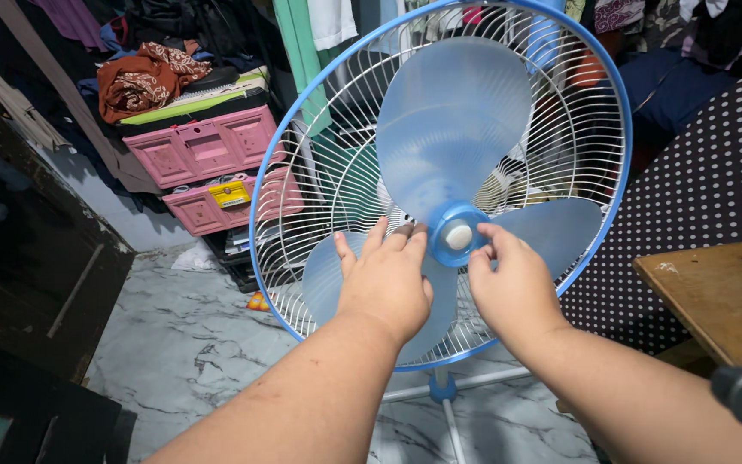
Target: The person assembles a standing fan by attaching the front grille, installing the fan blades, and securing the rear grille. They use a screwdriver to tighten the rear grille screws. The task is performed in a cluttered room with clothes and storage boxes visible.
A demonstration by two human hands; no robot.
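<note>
Blue hub cap point(457, 234) at centre of fan blades point(448, 129), wire rear guard point(560, 146) behind. Left hand point(386, 279) fingers spread, touching hub's edge. Right hand point(513, 283) fingertips pinch cap's side. Fan stands on marble floor point(182, 344), pink drawers point(203, 146) beyond

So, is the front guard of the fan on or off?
Off: both hands, left hand and right hand, touch the bare blades directly; only the rear guard shows.

The pale blue, translucent plastic fan blades point(453, 129) look smooth and slightly frosted; the white wire metal guard point(577, 129) shines faintly inside its glossy blue plastic rim point(261, 185); the grey-veined marble floor point(191, 344) is polished; the brown wooden surface point(723, 292), near right, is matt and worn.
</note>
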